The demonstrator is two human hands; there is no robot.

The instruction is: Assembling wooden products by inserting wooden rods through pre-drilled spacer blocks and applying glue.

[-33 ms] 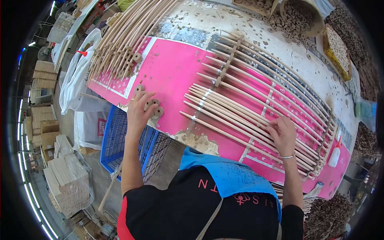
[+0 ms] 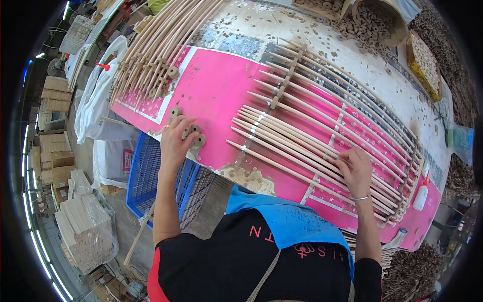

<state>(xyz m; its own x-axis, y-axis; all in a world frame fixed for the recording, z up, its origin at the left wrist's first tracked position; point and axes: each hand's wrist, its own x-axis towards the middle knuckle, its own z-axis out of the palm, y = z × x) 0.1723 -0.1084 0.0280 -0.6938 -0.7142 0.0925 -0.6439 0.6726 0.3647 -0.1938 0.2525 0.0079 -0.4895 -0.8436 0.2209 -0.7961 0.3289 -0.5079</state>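
On the pink table covering, my left hand (image 2: 176, 138) curls its fingers round small round wooden pieces with centre holes (image 2: 199, 140), at the near edge. Another such piece (image 2: 175, 111) sits just beyond its fingertips. Over to the right, my right hand (image 2: 354, 168) has its fingertips pinched on a pale wooden rod (image 2: 322, 149) in a row of long tapered rods; the exact contact is partly hidden by the fingers. A notched wooden crossbar (image 2: 288, 78) lies across the farther rods. At their right ends the rods meet another wooden strip (image 2: 410, 183).
Finished-looking rod bundles (image 2: 156, 45) cover the table's far left. A tub of wooden rings (image 2: 375, 25) and a yellow box of small pieces (image 2: 422, 63) stand at the far right. A glue bottle (image 2: 420, 196) lies near the right edge. Below left is a blue crate (image 2: 133, 186).
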